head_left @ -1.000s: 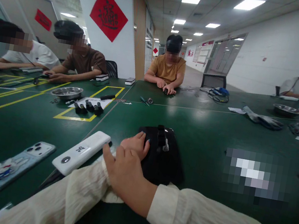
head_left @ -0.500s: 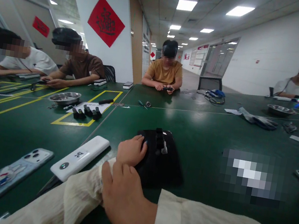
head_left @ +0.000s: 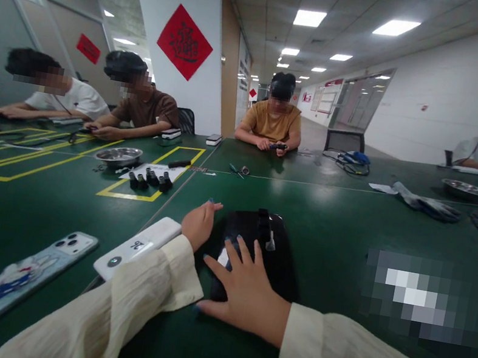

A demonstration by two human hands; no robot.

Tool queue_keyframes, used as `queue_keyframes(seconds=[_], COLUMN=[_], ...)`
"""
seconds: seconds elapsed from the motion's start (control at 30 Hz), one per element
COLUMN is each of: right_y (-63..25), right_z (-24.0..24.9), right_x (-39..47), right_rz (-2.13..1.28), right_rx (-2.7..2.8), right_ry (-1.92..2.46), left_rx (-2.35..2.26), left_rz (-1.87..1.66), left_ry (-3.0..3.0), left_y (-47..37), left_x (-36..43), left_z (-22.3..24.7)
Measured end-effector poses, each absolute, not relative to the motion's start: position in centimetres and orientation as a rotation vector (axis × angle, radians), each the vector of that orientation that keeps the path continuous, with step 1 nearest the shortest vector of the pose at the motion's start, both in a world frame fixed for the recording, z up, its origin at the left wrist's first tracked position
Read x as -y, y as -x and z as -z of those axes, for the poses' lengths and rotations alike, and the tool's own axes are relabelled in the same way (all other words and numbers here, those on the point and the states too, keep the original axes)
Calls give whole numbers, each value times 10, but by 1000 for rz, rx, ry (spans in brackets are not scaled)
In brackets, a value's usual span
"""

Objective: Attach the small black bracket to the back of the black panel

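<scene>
A black, flat case with a strap [head_left: 282,261] lies on the green table in front of me. My right hand [head_left: 245,285] is spread over its near left part, fingers apart, holding nothing. Just left of the case is my left hand [head_left: 199,224], seen from the side with some fingertips extended and nothing visible in it. The left wrist is above the far end of a white power bank [head_left: 134,250] marked 26. Further left lies a phone in a blue cartoon case [head_left: 21,282].
Across the green table [head_left: 342,222] sit several people, one in a mustard shirt [head_left: 272,122]. At the back left are a metal bowl [head_left: 118,156] and several black cylindrical parts [head_left: 151,179]. Grey gloves [head_left: 429,204] and another bowl [head_left: 466,190] lie right.
My right hand has left the left wrist and spread over the case. My left hand has moved left off the case. The view has shifted slightly left.
</scene>
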State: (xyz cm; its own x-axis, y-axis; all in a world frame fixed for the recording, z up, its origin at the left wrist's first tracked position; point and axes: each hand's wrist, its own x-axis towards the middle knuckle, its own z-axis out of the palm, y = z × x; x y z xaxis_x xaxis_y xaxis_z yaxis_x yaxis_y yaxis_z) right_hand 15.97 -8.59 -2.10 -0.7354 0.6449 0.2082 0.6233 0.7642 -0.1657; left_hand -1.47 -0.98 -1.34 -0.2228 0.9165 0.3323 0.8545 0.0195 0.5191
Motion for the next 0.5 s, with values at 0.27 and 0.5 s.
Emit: queue_keyframes(seconds=[0.27, 0.5], right_y=[-166, -211], right_z=[24, 23], right_x=[32, -43], right_rz=[-96, -225], right_rx=[2723, 2642], right_ry=[1134, 1695], left_rx=[-1816, -1778], left_rz=[-1498, -1492], left_ry=[-1661, -1645], left_y=[23, 24], left_x=[-2, -3], left_z=[33, 33])
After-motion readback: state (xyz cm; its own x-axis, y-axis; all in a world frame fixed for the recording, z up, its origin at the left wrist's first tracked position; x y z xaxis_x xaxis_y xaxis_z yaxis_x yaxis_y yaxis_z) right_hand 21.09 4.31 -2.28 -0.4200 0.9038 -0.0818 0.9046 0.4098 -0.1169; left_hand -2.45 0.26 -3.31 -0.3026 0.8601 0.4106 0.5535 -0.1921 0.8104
